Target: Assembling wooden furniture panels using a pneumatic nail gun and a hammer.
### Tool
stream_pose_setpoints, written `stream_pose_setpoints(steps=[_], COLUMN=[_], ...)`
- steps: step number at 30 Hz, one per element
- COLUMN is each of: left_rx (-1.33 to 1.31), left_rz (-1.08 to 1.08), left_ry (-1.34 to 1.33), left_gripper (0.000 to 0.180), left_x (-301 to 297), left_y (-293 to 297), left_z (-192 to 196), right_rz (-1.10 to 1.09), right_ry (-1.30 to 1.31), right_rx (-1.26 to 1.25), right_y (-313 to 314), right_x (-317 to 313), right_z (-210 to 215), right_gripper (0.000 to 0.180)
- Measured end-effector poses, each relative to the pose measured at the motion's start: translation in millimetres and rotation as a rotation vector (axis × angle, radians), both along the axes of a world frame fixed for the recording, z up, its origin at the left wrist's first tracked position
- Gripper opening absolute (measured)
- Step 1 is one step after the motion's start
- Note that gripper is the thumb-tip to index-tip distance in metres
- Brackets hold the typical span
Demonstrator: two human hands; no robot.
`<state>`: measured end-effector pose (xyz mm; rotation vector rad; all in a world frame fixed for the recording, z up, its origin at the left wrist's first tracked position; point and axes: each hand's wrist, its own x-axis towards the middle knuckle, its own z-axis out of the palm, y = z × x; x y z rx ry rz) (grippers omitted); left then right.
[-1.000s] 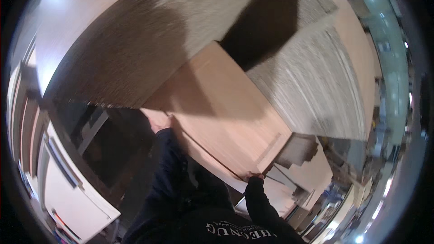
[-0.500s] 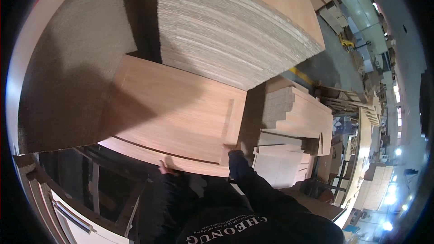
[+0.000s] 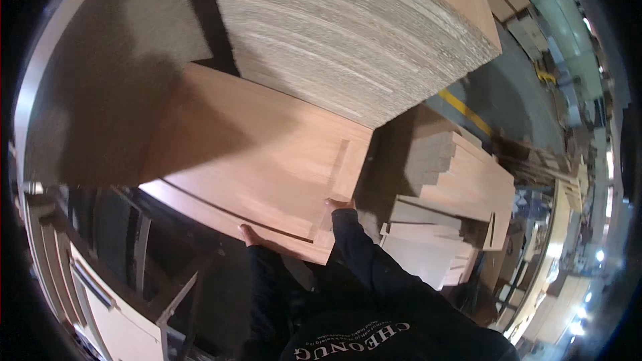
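A large light-brown wooden panel (image 3: pixel 261 160) with a routed groove lies flat in front of me. My left hand (image 3: pixel 249 234) grips its near long edge from below. My right hand (image 3: pixel 339 204) holds the panel's right end near the corner. Both arms are in dark sleeves. Behind the panel rises a tall stack of board sheets (image 3: pixel 354 33), seen by its layered edges.
A lower pile of cut wooden boards (image 3: pixel 455 180) sits to the right. A dark metal frame (image 3: pixel 160 274) stands below left, with a pale cabinet part (image 3: pixel 120 324) beside it. A workshop floor with a yellow line (image 3: pixel 471 110) runs off to the far right.
The view has swung to the right and down. The panel now lies lower and closer, and both hands have shifted along it to its near edge and right end.
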<state>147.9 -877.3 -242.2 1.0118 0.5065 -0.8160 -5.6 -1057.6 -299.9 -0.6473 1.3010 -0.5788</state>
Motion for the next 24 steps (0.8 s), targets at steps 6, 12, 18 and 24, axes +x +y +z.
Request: stream_pose_setpoints(steps=[6,12,18,24], left_rx=[0.078,0.316,0.495,0.723], left_rz=[0.462,0.808,0.844,0.915], left_ry=[-0.261,-0.601,-0.692,-0.644], left_gripper=[0.067,0.065,0.062,0.06], left_x=[45.7,44.4,45.2,22.4], left_y=[115.6,324.2,455.1,638.8], left_z=[81.1,184.2,182.6,166.1], right_rz=[0.567,1.092,1.335,1.631], right_ry=[-0.138,-0.485,-0.551,-0.561], right_rx=[-0.345,-0.307,-0.352,-0.373], right_y=[76.9,254.7,305.7,410.7], right_x=[128.9,220.9,226.3,246.8], right_z=[16.9,107.9,112.5,146.7], right_gripper=[0.035,0.032,0.03,0.027])
